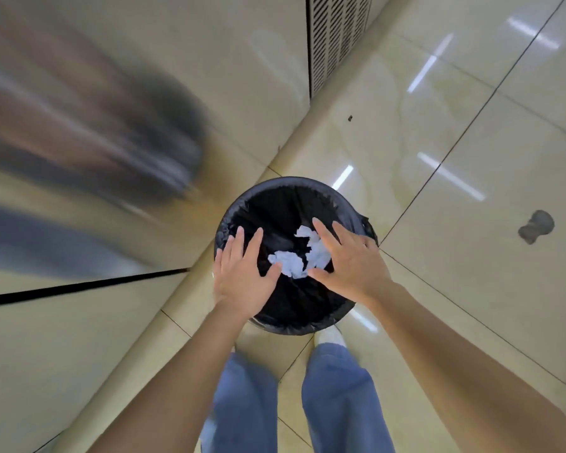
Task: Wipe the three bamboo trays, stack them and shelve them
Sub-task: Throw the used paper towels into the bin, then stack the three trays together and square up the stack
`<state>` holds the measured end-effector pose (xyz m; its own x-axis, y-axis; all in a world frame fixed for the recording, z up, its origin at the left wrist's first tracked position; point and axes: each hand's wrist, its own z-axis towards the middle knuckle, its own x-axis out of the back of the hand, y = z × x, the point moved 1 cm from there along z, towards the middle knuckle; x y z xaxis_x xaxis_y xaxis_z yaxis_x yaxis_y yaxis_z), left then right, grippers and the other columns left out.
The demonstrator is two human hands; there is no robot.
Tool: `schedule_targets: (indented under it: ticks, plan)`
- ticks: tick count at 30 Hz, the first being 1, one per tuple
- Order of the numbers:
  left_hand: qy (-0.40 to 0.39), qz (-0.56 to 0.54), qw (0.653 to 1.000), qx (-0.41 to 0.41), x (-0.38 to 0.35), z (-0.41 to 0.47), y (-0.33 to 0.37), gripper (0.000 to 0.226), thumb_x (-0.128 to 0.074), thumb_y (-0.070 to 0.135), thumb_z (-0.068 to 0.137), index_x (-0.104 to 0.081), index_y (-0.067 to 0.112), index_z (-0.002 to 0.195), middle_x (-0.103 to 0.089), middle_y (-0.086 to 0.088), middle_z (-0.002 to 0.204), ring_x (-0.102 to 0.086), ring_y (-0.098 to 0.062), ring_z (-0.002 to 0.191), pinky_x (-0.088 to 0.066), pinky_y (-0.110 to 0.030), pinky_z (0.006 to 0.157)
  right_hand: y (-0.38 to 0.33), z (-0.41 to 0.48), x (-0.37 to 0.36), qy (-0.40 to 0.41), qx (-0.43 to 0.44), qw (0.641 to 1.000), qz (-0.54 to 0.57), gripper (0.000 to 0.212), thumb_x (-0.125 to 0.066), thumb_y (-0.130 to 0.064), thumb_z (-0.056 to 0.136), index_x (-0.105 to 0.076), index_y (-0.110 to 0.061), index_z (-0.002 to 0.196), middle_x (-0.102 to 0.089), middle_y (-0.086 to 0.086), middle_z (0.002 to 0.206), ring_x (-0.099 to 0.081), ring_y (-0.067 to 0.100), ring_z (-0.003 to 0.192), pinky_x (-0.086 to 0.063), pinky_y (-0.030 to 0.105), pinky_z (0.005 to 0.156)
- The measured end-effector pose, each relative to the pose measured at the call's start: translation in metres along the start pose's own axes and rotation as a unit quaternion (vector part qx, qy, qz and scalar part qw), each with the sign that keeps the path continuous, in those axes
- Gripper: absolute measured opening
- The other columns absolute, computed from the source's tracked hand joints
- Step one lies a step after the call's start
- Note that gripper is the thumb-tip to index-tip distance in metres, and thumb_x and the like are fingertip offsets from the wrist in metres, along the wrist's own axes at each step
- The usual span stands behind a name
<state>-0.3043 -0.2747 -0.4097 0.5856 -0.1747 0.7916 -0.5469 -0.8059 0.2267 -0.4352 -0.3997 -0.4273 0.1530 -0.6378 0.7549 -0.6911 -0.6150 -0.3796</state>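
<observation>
Glossy cream floor tiles [471, 240] surround a black-lined waste bin [242, 204] at centre frame. Left hand [242, 276] and right hand [350, 263] hover over it, spread open and empty; crumpled white paper [294, 263] lies inside. No bamboo trays are visible, so wiping seems finished, but stacking and shelving cannot be judged.

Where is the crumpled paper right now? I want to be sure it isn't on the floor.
In the head view, the crumpled paper lies inside the black-lined bin on the floor, low in the centre, between the open left hand and right hand.
</observation>
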Motion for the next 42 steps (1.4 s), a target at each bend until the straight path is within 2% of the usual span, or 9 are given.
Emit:
schedule_targets:
  ticks: [4,8,16,20,24,28,31,34,42]
  plan:
    - [0.052,-0.014,0.998,-0.034,0.076,-0.011,0.02,0.063,-0.039,0.048,0.094,-0.016,0.03,0.149,-0.004,-0.003,0.161,0.0,-0.02,0.148,0.002,-0.035,0.119,-0.031,-0.005,0.081,0.05,0.012,0.998,-0.023,0.082,-0.043,-0.058,0.087,0.004,-0.032,0.148,-0.017,0.008,0.157,-0.027,0.026,0.14,-0.019,0.038,0.113]
    - [0.126,-0.072,0.988,-0.057,0.156,-0.034,0.042,0.063,-0.041,0.049,0.093,-0.019,0.029,0.148,-0.01,-0.002,0.161,-0.004,-0.017,0.148,0.001,-0.032,0.119,-0.075,-0.024,0.171,0.161,0.006,0.987,0.004,0.08,-0.037,-0.064,0.085,0.002,-0.033,0.148,-0.031,0.005,0.152,-0.04,0.025,0.132,-0.03,0.042,0.105]
    - [0.263,-0.137,0.938,-0.179,0.315,-0.108,0.076,0.063,-0.042,0.049,0.092,-0.021,0.028,0.148,-0.016,-0.002,0.159,-0.01,-0.014,0.147,-0.001,-0.032,0.119,-0.177,-0.092,0.327,0.341,0.085,0.936,-0.027,0.082,-0.038,-0.064,0.083,-0.001,-0.032,0.148,-0.034,0.006,0.151,-0.038,0.022,0.135,-0.031,0.041,0.106]
    - [0.321,-0.188,0.907,-0.199,0.391,-0.143,0.059,0.074,-0.036,0.059,0.08,-0.029,0.026,0.146,-0.027,-0.003,0.156,-0.019,-0.016,0.145,-0.01,-0.033,0.118,-0.237,-0.123,0.378,0.403,0.113,0.907,-0.051,0.082,-0.04,-0.064,0.083,-0.003,-0.031,0.148,-0.035,0.006,0.151,-0.039,0.024,0.134,-0.032,0.042,0.105]
    - [0.375,-0.189,0.887,-0.193,0.444,-0.174,0.016,0.076,-0.032,0.062,0.079,-0.034,0.022,0.144,-0.035,-0.005,0.153,-0.026,-0.019,0.142,-0.017,-0.034,0.115,-0.302,-0.143,0.398,0.424,0.138,0.893,-0.056,0.082,-0.042,-0.063,0.083,-0.002,-0.033,0.148,-0.034,0.004,0.152,-0.037,0.022,0.135,-0.03,0.042,0.106]
    - [0.419,-0.157,0.878,-0.169,0.479,-0.198,-0.052,0.065,-0.039,0.054,0.086,-0.036,0.02,0.142,-0.039,-0.006,0.15,-0.033,-0.025,0.139,-0.022,-0.04,0.115,-0.37,-0.148,0.396,0.425,0.161,0.888,-0.071,0.081,-0.042,-0.062,0.084,-0.004,-0.031,0.149,-0.034,0.004,0.151,-0.036,0.023,0.135,-0.03,0.043,0.106]
    - [0.432,-0.154,0.881,-0.117,0.499,-0.214,-0.116,0.061,-0.044,0.047,0.092,-0.029,0.022,0.146,-0.029,-0.003,0.156,-0.021,-0.021,0.145,-0.014,-0.039,0.118,-0.427,-0.146,0.385,0.414,0.187,0.887,-0.077,0.078,-0.041,-0.06,0.086,-0.005,-0.029,0.149,-0.035,0.005,0.15,-0.037,0.023,0.134,-0.03,0.042,0.105]
    - [0.447,-0.157,0.878,-0.069,0.51,-0.231,-0.176,0.06,-0.045,0.043,0.093,-0.028,0.021,0.146,-0.026,-0.003,0.156,-0.019,-0.02,0.145,-0.012,-0.038,0.118,-0.475,-0.14,0.367,0.395,0.221,0.887,-0.089,0.077,-0.039,-0.059,0.087,-0.004,-0.029,0.149,-0.035,0.006,0.15,-0.037,0.024,0.135,-0.031,0.043,0.104]
    - [0.413,-0.172,0.894,0.019,0.5,-0.258,-0.263,0.058,-0.04,0.05,0.093,-0.026,0.031,0.146,-0.022,-0.003,0.158,-0.016,-0.021,0.146,-0.011,-0.037,0.118,-0.545,-0.111,0.329,0.326,0.245,0.9,-0.151,0.076,-0.033,-0.061,0.088,-0.003,-0.028,0.148,-0.032,0.002,0.151,-0.039,0.025,0.133,-0.033,0.044,0.104]
